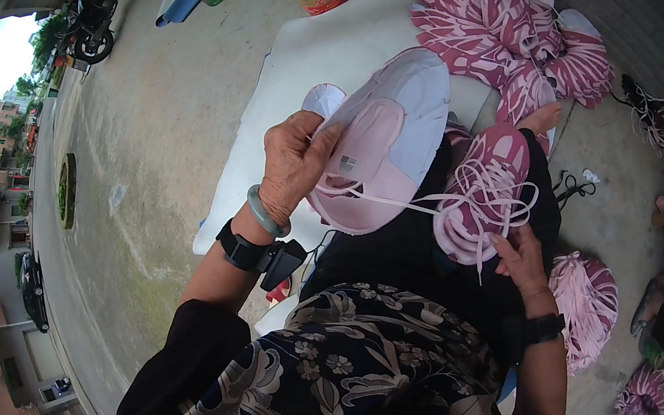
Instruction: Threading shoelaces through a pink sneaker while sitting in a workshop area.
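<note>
Left hand (294,162) fingers pinching curved pink shoe upper (381,141), right hand (522,257) fingers closed on laced pink upper (482,192) — soft, woven

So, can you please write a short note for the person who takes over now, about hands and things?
Left hand: grips the shoe upper, raised, inner side toward the camera.
Right hand: rests on the laced upper on the lap; grip unclear.
A pink lace runs between the two uppers.
Done: the lap upper shows laces threaded.
Left: the raised upper; more uppers piled ahead, lace bundle at right.
</note>
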`<state>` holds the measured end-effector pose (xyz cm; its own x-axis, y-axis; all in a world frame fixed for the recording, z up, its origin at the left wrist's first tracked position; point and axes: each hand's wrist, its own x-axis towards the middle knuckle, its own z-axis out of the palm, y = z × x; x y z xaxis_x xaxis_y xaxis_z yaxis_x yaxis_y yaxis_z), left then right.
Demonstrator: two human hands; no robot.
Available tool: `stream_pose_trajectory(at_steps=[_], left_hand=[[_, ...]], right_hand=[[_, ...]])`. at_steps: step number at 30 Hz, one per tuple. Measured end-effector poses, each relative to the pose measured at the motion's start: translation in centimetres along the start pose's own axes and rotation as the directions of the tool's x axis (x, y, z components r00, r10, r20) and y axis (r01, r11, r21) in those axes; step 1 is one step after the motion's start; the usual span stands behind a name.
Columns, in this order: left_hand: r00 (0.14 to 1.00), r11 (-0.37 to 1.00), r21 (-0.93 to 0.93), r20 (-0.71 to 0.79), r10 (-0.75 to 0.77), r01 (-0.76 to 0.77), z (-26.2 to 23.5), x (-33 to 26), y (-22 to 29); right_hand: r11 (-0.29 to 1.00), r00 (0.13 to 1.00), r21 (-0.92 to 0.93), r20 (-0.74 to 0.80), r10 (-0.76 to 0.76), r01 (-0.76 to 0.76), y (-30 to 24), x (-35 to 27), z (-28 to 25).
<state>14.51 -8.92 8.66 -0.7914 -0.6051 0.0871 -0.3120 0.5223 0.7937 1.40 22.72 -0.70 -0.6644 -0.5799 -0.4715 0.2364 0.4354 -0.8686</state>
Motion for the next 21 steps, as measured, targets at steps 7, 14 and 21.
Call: stream_pose_trajectory(at_steps=[7, 14, 21], left_hand=[[0.896, 0.871, -0.337, 0.387, -0.219, 0.359, -0.3, -0.5, -2.0], [0.830, 0.764, -0.458, 0.529, -0.176, 0.454, -0.8, -3.7, -3.0], [0.770, 0.832, -0.469, 0.632, 0.083, 0.296, 0.5, -6.4, 0.6]], right_hand=[[0.998, 0.999, -0.065, -0.033, 0.024, -0.026, -0.2, 0.1, 0.0], [0.995, 0.995, -0.084, -0.087, 0.053, -0.060, 0.4, 0.1, -0.2], [0.997, 0.996, -0.073, -0.082, 0.028, -0.034, 0.9, 0.3, 0.0]])
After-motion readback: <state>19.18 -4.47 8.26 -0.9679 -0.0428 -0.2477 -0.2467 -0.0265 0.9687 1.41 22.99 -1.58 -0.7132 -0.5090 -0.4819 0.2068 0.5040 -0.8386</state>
